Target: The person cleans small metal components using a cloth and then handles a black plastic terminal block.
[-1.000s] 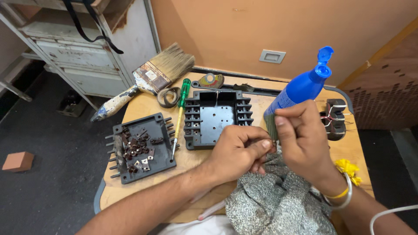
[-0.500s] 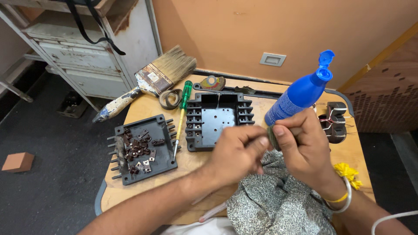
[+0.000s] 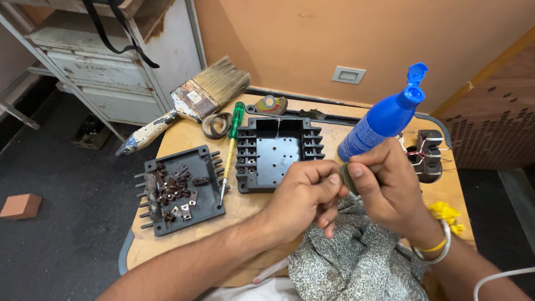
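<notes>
Head camera shows the left hand (image 3: 305, 192) and right hand (image 3: 387, 187) both pinching a small dark part (image 3: 348, 177) above patterned cloth (image 3: 356, 262); the right hand also clasps a blue bottle (image 3: 379, 121).

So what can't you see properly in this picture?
- Head view: the small dark piece pinched between the left hand and right hand is mostly covered by fingertips, so its kind is unclear.
- The blue bottle: its base is hidden behind the right hand.
- The little metal parts in the black tray are too small to identify.
- The patterned cloth is cut off by the bottom edge.
</notes>
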